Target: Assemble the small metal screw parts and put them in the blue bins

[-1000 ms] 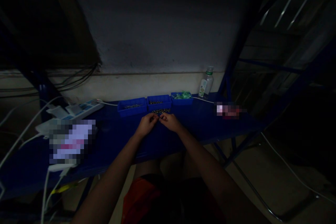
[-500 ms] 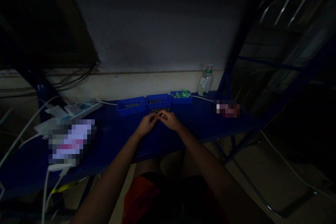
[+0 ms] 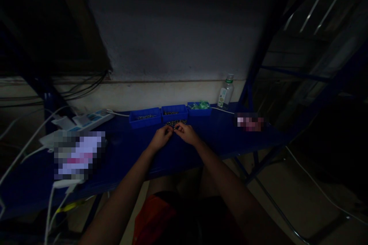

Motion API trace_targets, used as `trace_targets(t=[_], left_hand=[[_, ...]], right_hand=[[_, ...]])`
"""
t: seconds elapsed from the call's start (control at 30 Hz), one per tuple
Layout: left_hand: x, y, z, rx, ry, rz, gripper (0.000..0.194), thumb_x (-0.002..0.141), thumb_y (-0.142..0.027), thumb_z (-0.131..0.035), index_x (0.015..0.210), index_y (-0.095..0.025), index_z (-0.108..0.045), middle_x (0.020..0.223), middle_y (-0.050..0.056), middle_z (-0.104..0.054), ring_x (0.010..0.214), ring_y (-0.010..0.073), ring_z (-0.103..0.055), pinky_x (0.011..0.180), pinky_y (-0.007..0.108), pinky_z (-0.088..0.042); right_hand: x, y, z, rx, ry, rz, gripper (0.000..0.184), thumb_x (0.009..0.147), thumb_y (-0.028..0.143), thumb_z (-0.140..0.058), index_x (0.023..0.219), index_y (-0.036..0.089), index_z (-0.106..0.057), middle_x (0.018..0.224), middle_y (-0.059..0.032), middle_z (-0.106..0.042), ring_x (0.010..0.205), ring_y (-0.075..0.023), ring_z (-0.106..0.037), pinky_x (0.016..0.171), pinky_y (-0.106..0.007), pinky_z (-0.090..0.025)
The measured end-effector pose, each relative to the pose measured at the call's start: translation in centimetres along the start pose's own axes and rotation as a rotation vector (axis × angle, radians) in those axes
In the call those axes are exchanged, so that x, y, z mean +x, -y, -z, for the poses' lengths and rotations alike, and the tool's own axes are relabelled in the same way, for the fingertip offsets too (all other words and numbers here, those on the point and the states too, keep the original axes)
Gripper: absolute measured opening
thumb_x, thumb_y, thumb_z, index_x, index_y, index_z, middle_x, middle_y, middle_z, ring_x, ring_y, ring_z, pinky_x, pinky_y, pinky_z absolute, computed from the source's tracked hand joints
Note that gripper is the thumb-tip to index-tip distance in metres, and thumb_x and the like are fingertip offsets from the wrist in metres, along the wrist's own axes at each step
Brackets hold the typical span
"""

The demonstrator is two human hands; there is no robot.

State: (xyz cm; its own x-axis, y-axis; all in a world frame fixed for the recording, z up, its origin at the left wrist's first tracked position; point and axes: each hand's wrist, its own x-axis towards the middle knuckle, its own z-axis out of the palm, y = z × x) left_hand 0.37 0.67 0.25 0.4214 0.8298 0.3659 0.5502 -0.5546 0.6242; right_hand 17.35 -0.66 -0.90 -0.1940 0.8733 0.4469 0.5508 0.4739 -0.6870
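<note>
My left hand (image 3: 161, 138) and my right hand (image 3: 185, 133) meet over the blue table, fingertips nearly touching. Both are closed in a pinch; a tiny dark piece seems to sit between them, too small to name. Just beyond my fingers lies a pile of small shiny metal parts (image 3: 180, 122), partly hidden by my hands. Behind the pile stand blue trays in a row. The left tray (image 3: 145, 123) holds thin metal pieces, the middle tray (image 3: 174, 116) holds small metal parts, and the right tray (image 3: 199, 112) holds green, clear-looking plastic.
A clear bottle (image 3: 225, 92) stands by the wall at the back right. At the left lie a white power strip (image 3: 90, 119) with cables and a blurred-out flat object (image 3: 82, 155). Another blurred-out item (image 3: 250, 122) lies on the table (image 3: 224, 138) at the right.
The view has shifted slightly, so things appear a little lower. My hands stay together in the same place, with the fingers turned only slightly.
</note>
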Motion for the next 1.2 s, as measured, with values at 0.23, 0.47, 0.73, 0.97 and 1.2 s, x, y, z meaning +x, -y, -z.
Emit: trace_targets(t=[0.23, 0.47, 0.73, 0.97, 1.2], left_hand=[[0.01, 0.05, 0.07, 0.004, -0.038, 0.023, 0.023, 0.079, -0.033, -0.044, 0.083, -0.015, -0.058, 0.076, 0.002, -0.062, 0.068, 0.0142, -0.056, 0.065, 0.024, -0.042], [-0.09, -0.50, 0.37, -0.001, 0.002, -0.039, 0.022, 0.079, -0.031, -0.045, 0.083, -0.015, -0.059, 0.078, 0.002, -0.062, 0.070, 0.0140, -0.056, 0.066, 0.023, -0.042], [-0.01, -0.27, 0.12, -0.016, -0.016, -0.050, 0.022, 0.079, -0.031, -0.046, 0.085, -0.015, -0.059, 0.080, 0.003, -0.063, 0.071, 0.0142, -0.056, 0.068, 0.023, -0.042], [0.02, -0.14, 0.12, -0.005, -0.027, -0.008, 0.023, 0.079, -0.031, -0.046, 0.086, -0.015, -0.060, 0.079, 0.003, -0.063, 0.070, 0.0140, -0.057, 0.068, 0.024, -0.043], [0.09, -0.01, -0.01, -0.004, -0.010, 0.002, 0.022, 0.077, -0.030, -0.046, 0.086, -0.015, -0.060, 0.078, 0.003, -0.063, 0.068, 0.0139, -0.056, 0.065, 0.023, -0.043]], right_hand=[[0.04, -0.46, -0.31, -0.031, 0.009, -0.013, 0.019, 0.081, 0.034, -0.050, 0.090, 0.019, -0.058, 0.069, 0.0025, -0.059, 0.060, -0.0081, -0.053, 0.058, -0.017, -0.037], [-0.03, -0.59, -0.33, -0.060, 0.068, -0.007, 0.018, 0.080, 0.031, -0.052, 0.091, 0.019, -0.060, 0.069, 0.0019, -0.062, 0.061, -0.0088, -0.055, 0.058, -0.017, -0.037], [0.14, -0.38, -0.20, -0.056, 0.076, -0.005, 0.018, 0.081, 0.028, -0.051, 0.094, 0.020, -0.061, 0.071, 0.0012, -0.063, 0.063, -0.0098, -0.057, 0.059, -0.018, -0.038], [0.14, -0.54, -0.34, -0.043, 0.036, -0.039, 0.017, 0.077, 0.028, -0.056, 0.091, 0.020, -0.057, 0.069, 0.0027, -0.061, 0.063, -0.0091, -0.056, 0.060, -0.018, -0.039], [0.18, -0.80, -0.51, -0.030, 0.021, -0.025, 0.017, 0.076, 0.028, -0.056, 0.090, 0.019, -0.057, 0.068, 0.0030, -0.060, 0.061, -0.0086, -0.055, 0.059, -0.018, -0.039]])
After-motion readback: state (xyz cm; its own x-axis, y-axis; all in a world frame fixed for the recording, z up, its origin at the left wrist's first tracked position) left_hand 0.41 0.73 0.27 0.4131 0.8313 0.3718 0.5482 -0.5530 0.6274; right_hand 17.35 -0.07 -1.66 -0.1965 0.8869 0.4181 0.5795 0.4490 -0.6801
